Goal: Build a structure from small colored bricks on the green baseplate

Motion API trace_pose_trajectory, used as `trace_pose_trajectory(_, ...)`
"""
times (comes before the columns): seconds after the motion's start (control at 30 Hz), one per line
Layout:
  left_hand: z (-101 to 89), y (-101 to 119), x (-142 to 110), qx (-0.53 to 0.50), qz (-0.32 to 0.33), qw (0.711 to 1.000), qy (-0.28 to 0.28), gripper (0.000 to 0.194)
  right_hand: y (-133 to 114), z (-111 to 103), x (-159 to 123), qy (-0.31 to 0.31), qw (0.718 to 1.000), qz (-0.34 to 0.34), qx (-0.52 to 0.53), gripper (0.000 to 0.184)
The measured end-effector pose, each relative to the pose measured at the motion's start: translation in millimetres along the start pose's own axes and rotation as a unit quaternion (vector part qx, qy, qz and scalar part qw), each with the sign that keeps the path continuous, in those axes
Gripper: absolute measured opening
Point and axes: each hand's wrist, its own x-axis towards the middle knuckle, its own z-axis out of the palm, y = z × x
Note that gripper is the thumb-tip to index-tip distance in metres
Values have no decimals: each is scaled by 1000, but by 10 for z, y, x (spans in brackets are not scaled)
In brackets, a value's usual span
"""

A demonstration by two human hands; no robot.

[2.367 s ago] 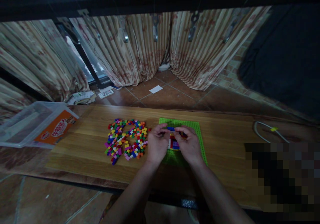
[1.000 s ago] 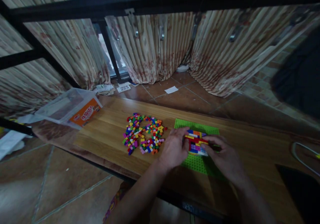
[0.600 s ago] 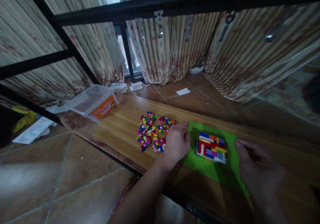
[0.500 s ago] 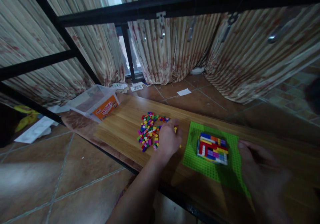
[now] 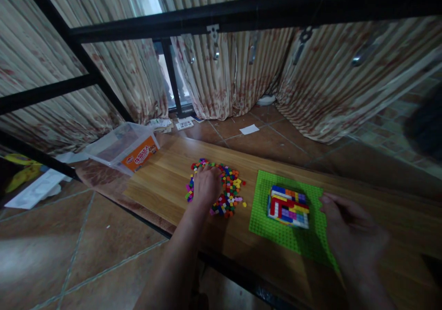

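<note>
My left hand (image 5: 207, 185) is over a loose pile of small coloured building bricks (image 5: 229, 181). Its fingers bend down among them, and the fingertips are hidden, so a held brick cannot be made out. On the right, a green studded baseplate (image 5: 257, 213) lies on the wooden board. A low, many-coloured block of joined bricks (image 5: 288, 207) sits near its middle, with red, white, yellow, blue and purple pieces on top. My right hand (image 5: 352, 231) pinches the baseplate's right edge between thumb and fingers.
A clear plastic box (image 5: 124, 149) with an orange label stands at the far left end of the wooden board (image 5: 159, 181). A dark metal rail (image 5: 221, 17) with hanging hooks crosses above. Curtains (image 5: 221, 79) and papers (image 5: 249, 129) are behind, over the tiled floor.
My left hand has moved left across the pile, uncovering bricks on its right side. My right hand stays at the baseplate's edge. The whole view has shifted slightly.
</note>
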Motion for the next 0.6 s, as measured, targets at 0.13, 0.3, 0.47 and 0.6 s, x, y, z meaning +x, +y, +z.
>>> trace_pose_trajectory(0.13,38,70,-7,23,27,999,-1,18,31,-9,15,-11,1000,4,1,30)
trace_pose_trajectory(0.3,-8,125,-24,33,20,999,-19,21,59,-5,31,-9,1000,6,-1,27)
trace_pose_trajectory(0.47,-67,162,-51,43,28,997,-53,13,34,5,34,-11,1000,8,-3,25)
trace_pose_trajectory(0.6,-56,172,-60,55,36,997,-49,17,38,0,34,-15,1000,5,-11,26)
